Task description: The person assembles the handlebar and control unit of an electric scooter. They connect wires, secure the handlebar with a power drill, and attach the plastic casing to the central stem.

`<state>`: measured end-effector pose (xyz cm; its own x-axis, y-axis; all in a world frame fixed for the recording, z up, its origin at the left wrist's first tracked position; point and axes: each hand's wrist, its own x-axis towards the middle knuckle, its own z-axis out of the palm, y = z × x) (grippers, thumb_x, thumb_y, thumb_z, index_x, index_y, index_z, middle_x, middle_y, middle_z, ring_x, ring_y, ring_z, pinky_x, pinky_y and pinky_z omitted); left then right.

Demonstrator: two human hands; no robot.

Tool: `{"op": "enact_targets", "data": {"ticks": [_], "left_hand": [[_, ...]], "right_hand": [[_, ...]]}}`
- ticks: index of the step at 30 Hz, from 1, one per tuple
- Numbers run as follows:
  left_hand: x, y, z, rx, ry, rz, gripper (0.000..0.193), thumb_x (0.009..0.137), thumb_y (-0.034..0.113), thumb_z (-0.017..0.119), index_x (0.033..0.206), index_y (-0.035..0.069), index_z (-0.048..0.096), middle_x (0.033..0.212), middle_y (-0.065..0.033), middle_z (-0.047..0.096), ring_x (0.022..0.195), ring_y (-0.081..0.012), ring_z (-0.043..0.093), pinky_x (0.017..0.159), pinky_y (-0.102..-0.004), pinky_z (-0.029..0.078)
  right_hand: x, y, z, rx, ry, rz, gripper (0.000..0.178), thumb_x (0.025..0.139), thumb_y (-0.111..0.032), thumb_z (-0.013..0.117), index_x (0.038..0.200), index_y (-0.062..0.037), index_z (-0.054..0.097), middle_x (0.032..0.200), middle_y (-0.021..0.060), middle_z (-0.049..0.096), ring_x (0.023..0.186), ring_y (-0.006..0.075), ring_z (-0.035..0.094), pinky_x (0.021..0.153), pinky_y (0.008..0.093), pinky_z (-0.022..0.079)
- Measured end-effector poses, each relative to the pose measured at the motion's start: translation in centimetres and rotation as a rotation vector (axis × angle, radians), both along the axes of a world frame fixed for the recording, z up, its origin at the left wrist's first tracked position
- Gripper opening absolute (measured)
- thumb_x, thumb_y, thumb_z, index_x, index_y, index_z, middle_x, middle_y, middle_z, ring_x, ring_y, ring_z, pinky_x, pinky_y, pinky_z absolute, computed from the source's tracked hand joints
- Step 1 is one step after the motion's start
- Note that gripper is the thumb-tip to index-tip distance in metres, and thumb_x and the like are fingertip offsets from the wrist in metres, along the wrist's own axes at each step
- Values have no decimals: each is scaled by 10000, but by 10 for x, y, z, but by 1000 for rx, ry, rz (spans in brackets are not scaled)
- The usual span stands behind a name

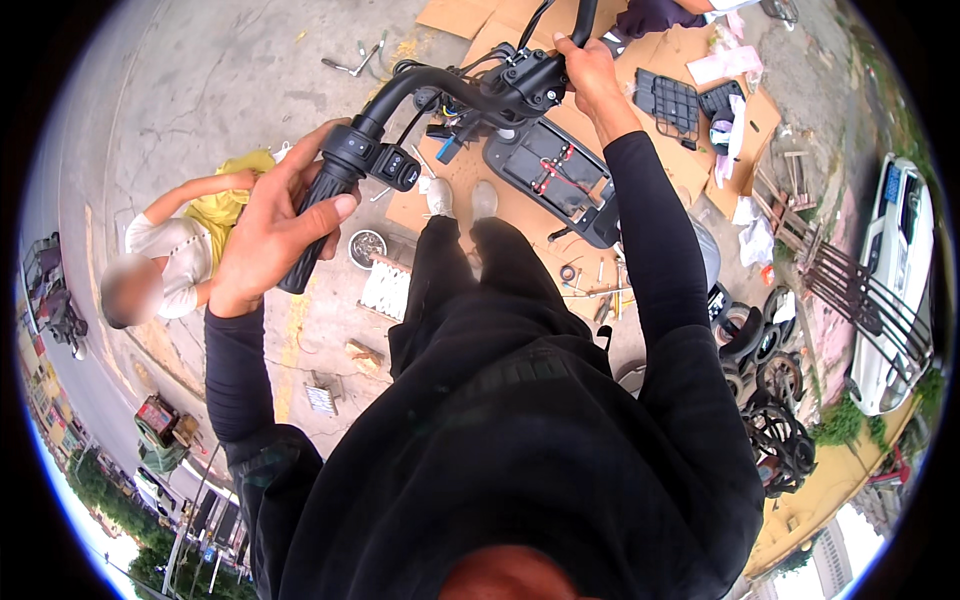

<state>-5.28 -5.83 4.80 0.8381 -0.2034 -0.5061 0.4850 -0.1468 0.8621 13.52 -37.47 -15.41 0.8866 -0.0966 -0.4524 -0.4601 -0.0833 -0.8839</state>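
Observation:
A black handlebar (432, 80) of a small electric bike or scooter runs across the upper middle. My left hand (270, 235) is wrapped around its ribbed left grip (310, 240), thumb lying across it. Just above that hand sits a switch block (395, 167) with small buttons. Closed around the bar to the right of the stem clamp (530, 85) is my right hand (590, 75); the bar's right end runs out of view. Cables hang in front of the clamp. Below, the bike's floor compartment (525, 165) is uncovered, with red wires in it.
A person (175, 245) in a light top is at the left, near my left arm. Another person (665, 15) is at the top right on cardboard (670, 165). Around lie a black basket (668, 105), a bowl of small parts (367, 247), tools and tyres (775, 370).

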Motion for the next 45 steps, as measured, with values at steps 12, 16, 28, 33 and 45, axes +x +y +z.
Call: {"op": "enact_targets", "data": {"ticks": [12,16,28,33,45], "left_hand": [[-14,-4,-5,-60,23,42,749,921,-4,669,1582,5,317,996,-75,602,687,-92,539,583,-241,458],[-23,-10,-6,-77,28,65,754,930,6,669,1588,8,299,995,-76,605,693,-94,547,586,-243,465],[-36,-24,-6,-89,29,93,756,940,22,667,1584,7,273,980,-81,607,669,-108,572,586,-251,476],[-45,-31,-8,-109,35,115,776,943,44,677,1589,14,248,967,-77,608,661,-110,578,589,-254,483],[-42,-28,-4,-63,26,107,744,943,38,666,1583,26,288,942,-64,606,646,-106,569,586,-246,475]], "right_hand": [[-6,-7,-2,-33,-25,49,295,969,-288,692,944,0,632,839,80,662,657,173,614,551,356,514],[-5,-6,0,-28,-38,76,322,968,-299,695,936,18,642,823,83,654,644,172,603,558,352,509],[7,-9,-6,-102,-54,181,314,970,-286,678,944,26,656,831,115,683,691,198,617,625,397,485],[18,-8,-28,-182,-52,211,258,948,-210,661,952,47,678,767,130,677,690,254,630,609,414,468],[12,-3,-24,-55,-77,213,325,973,-268,662,1000,56,651,882,137,723,723,220,650,625,400,508]]}}
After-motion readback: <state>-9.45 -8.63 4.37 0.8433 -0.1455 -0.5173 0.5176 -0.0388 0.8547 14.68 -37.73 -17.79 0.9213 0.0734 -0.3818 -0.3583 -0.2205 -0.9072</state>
